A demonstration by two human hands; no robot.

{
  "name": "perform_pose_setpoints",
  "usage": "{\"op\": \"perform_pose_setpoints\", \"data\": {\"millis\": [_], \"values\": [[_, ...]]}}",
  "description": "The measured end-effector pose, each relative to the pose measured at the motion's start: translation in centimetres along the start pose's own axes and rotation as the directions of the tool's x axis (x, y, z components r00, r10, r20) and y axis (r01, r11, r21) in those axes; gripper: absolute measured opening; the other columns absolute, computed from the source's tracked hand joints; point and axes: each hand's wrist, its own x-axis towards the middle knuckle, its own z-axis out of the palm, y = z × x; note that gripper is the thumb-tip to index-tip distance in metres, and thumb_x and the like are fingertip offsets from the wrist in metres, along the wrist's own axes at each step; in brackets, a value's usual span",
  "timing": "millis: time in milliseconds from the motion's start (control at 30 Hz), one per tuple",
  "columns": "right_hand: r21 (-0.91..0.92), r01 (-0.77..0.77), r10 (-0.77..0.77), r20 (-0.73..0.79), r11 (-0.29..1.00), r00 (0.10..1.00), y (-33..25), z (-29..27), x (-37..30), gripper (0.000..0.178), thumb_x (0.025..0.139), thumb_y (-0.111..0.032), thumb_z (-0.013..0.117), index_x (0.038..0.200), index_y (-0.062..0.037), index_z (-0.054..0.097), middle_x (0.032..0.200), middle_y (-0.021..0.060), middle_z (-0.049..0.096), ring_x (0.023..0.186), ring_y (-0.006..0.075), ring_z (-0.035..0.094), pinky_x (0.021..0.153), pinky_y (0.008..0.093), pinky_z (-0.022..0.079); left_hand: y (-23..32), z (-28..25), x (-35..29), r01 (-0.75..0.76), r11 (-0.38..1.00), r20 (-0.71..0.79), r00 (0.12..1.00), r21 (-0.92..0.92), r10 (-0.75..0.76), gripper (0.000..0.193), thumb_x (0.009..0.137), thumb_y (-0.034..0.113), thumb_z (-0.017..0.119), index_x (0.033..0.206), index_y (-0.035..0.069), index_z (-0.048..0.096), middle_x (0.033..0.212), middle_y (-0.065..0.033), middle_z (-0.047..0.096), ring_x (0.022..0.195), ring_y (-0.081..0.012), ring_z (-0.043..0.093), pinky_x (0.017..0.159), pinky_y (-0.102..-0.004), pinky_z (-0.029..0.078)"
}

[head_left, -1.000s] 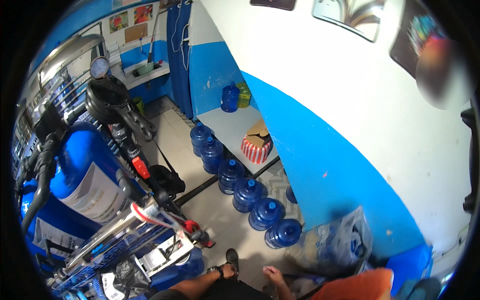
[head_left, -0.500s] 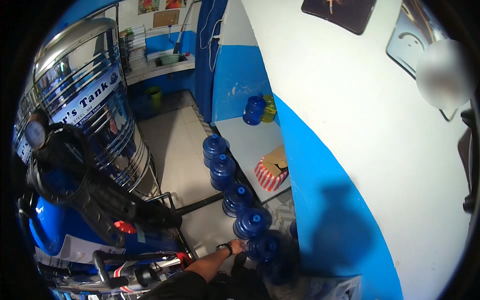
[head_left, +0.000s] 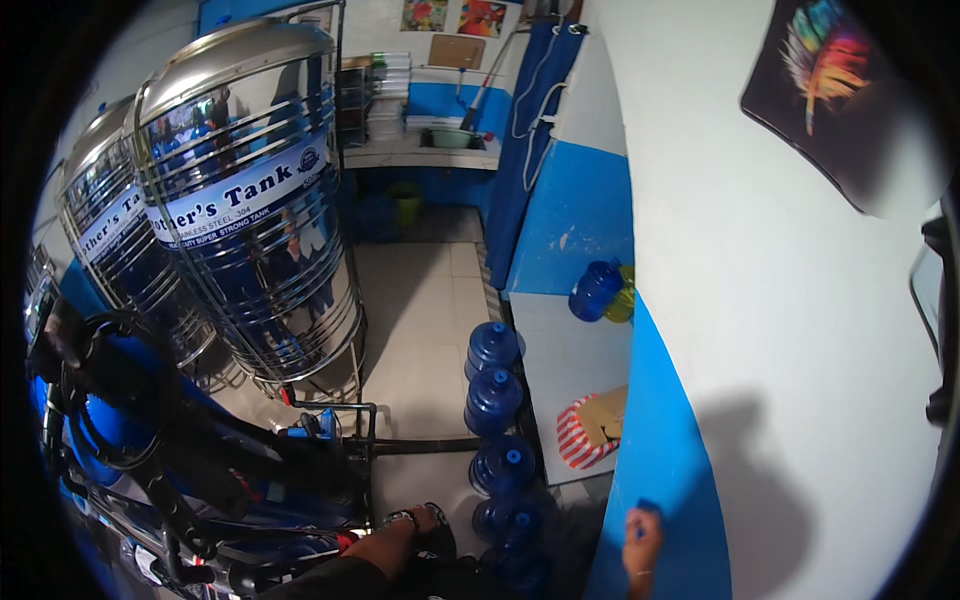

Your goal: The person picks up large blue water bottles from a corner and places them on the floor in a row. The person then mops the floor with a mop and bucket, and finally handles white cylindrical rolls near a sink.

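Several blue water jugs with blue caps stand upright in a row on the floor. The nearest clearly seen jug [head_left: 507,521] is right of my left hand [head_left: 430,519], with a gap between them. That hand wears a dark band at the wrist; its fingers are too unclear to read. Low in front of the blue part of the wall, my right hand [head_left: 642,545] is closed around a small dark-blue thing [head_left: 650,508] that looks like a cap. Farther up the row are another jug [head_left: 502,466] and the far jug [head_left: 492,346].
Tall steel tanks [head_left: 250,130] stand at the left, behind dark pipework and a blue vessel [head_left: 105,420]. On a raised white ledge [head_left: 560,350] are a red-striped container with cardboard [head_left: 590,430] and a blue jug [head_left: 596,290]. A curved wall [head_left: 690,250] bounds the right.
The view has turned, so the tanks and jugs appear farther right. My left hand has come away from a jug it was at. My right hand has come into view with the blue thing.
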Motion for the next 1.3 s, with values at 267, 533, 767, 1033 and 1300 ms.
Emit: {"op": "perform_pose_setpoints", "data": {"millis": [267, 533, 767, 1033, 1300], "values": [[-0.232, 0.187, -0.259, -0.339, 0.955, 0.904, -4.9, 3.7, 22.4, 0.008, 0.095, -0.004, 0.062, 0.100, 0.0010, 0.066, 0.098, 0.0157, 0.067, 0.094, 0.0338, 0.065, 0.085, 0.0414, 0.051, -2.3, -9.8, 10.2, -0.036, 0.972, -0.014, 0.999, -0.233, 0.034, 0.051, 0.088, 0.048, 0.063, 0.124, 0.012, 0.067, 0.121, -0.0164, 0.070, 0.117, -0.0366, 0.063, 0.104, -0.0445, 0.048], [-0.637, 0.226, -0.339, -0.058, 0.737, 0.939, 0.2, 10.6, 22.1, 0.005, 0.089, 0.000, 0.064, 0.094, -0.0017, 0.065, 0.096, 0.0151, 0.064, 0.093, 0.0366, 0.061, 0.084, 0.0452, 0.048, -11.4, -22.0, 16.4, -0.029, 0.935, -0.104, 0.995, -0.354, -0.008, 0.038, 0.085, 0.043, 0.066, 0.109, 0.014, 0.074, 0.113, -0.0188, 0.071, 0.112, -0.0390, 0.064, 0.099, -0.0470, 0.050], [-0.099, -0.281, 0.253, -0.226, 0.955, 0.941, 1.0, 24.8, 23.5, 0.009, 0.090, -0.002, 0.063, 0.097, -0.0006, 0.069, 0.090, 0.0149, 0.064, 0.082, 0.0312, 0.061, 0.076, 0.0426, 0.051, -23.6, -28.9, 18.0, 0.218, 0.794, -0.127, 0.930, -0.567, -0.346, 0.038, 0.089, 0.046, 0.060, 0.103, 0.014, 0.076, 0.107, -0.0162, 0.073, 0.102, -0.0349, 0.069, 0.092, -0.0460, 0.053], [-0.107, -0.237, 0.197, 0.897, 0.966, 0.396, 6.7, 46.1, 29.4, 0.026, 0.091, -0.027, 0.070, 0.110, -0.0093, 0.073, 0.099, 0.0116, 0.073, 0.091, 0.0237, 0.070, 0.083, 0.0344, 0.055, -31.8, -25.9, 19.7, 0.016, 0.997, -0.167, 0.986, 0.080, -0.002, 0.024, 0.094, 0.019, 0.051, 0.102, 0.006, 0.070, 0.101, -0.0229, 0.069, 0.097, -0.0368, 0.069, 0.078, -0.0479, 0.058], [-0.095, 0.124, 0.065, 0.973, 0.988, 0.223, 5.0, 65.6, 56.9, 0.032, 0.093, -0.032, 0.061, 0.111, -0.0074, 0.071, 0.100, 0.0154, 0.072, 0.095, 0.0354, 0.068, 0.085, 0.0425, 0.055, -35.0, -42.6, 25.4, 0.346, 0.525, 0.033, 0.856, -0.777, -0.516, 0.022, 0.094, 0.020, 0.053, 0.099, 0.006, 0.067, 0.098, -0.0204, 0.070, 0.094, -0.0337, 0.069, 0.075, -0.0453, 0.057]]}}
